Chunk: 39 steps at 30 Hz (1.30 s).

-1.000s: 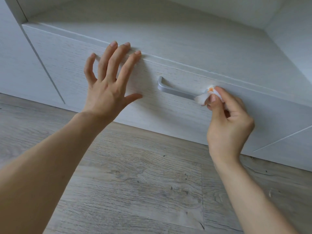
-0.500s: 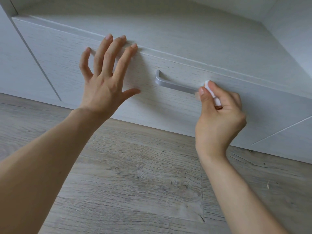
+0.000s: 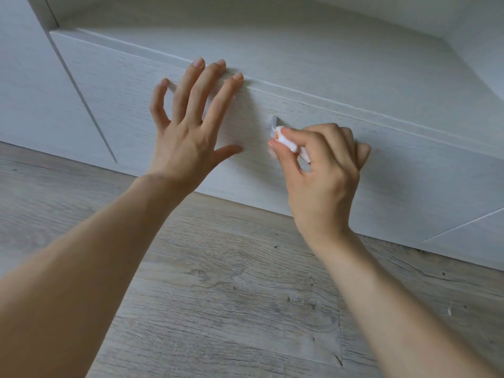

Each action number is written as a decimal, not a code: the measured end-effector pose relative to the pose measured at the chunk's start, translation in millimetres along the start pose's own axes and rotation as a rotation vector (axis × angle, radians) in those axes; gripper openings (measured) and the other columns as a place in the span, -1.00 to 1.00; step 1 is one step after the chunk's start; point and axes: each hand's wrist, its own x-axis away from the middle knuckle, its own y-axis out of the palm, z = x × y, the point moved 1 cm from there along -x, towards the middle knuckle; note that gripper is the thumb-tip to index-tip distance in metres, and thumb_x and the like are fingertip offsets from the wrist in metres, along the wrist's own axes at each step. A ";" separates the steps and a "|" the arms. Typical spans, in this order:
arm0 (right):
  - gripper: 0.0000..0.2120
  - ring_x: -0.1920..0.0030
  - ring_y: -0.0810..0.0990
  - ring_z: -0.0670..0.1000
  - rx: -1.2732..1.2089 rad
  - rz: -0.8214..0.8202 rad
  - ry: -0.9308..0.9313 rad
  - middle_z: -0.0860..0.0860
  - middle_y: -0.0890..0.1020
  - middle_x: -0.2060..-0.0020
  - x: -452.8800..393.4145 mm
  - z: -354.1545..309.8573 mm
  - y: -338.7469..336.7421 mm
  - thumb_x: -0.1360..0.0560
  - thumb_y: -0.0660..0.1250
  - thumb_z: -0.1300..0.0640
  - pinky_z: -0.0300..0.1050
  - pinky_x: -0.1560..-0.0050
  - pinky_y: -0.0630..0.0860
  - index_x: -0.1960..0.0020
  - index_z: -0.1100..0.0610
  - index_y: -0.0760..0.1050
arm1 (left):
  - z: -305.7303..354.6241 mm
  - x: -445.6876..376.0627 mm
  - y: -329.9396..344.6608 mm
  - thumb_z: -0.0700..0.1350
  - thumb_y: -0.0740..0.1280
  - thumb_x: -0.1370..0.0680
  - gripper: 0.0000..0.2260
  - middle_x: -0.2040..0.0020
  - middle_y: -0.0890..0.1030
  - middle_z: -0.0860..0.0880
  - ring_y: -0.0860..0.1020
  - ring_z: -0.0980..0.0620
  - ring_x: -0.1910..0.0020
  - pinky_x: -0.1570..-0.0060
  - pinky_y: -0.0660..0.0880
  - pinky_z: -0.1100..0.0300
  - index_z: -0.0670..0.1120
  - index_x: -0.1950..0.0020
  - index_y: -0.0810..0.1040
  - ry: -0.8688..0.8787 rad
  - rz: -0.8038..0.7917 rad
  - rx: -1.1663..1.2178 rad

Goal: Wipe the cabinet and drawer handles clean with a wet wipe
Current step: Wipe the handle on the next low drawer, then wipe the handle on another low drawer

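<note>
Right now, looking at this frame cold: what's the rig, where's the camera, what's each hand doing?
There is no robot: a person's two bare hands, seen from one wide-angle camera worn on the head, looking forward and down. The left hand is spread open, flat against the pale wood-grain drawer front. The right hand pinches a folded white wet wipe with an orange mark against the left end of the silver metal bar handle; the hand hides most of the handle. Below is grey wood-look flooring.

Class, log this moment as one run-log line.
left hand: flat on drawer front | right hand: pinching wet wipe at left end of handle | step: wiping handle
</note>
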 end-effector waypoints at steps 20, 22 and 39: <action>-0.92 0.27 0.61 -0.15 -0.373 -0.068 0.542 0.03 0.62 0.14 -40.8 40.0 -46.3 -0.45 0.40 0.26 -0.42 0.15 0.44 0.06 0.20 0.62 | 18.3 -13.2 -49.9 0.12 0.41 -0.46 -0.26 -0.51 0.19 -0.11 0.07 -0.10 -0.51 -0.40 -0.10 -0.20 -0.08 -0.52 0.18 -0.071 -0.312 -0.058; -0.92 0.28 0.61 -0.27 -0.430 -0.155 0.611 0.06 0.65 0.12 -57.5 33.0 -43.3 -0.46 0.40 0.23 -0.44 0.16 0.44 0.04 0.17 0.62 | 16.4 -19.6 -62.2 0.15 0.35 -0.50 -0.27 -0.54 0.12 -0.06 0.04 -0.05 -0.52 -0.42 -0.12 -0.14 -0.04 -0.55 0.09 -0.041 -0.429 -0.090; -0.88 0.20 0.60 -0.01 -0.343 -1.072 0.474 0.07 0.67 0.16 -270.3 -177.2 -90.1 -0.52 0.34 0.18 -0.12 0.17 0.50 -0.01 0.16 0.61 | -69.9 -113.2 -346.3 0.26 0.15 -0.57 -0.39 -0.52 0.12 -0.02 0.10 -0.02 -0.49 -0.45 -0.04 -0.01 0.02 -0.52 0.07 -0.305 -1.054 -0.160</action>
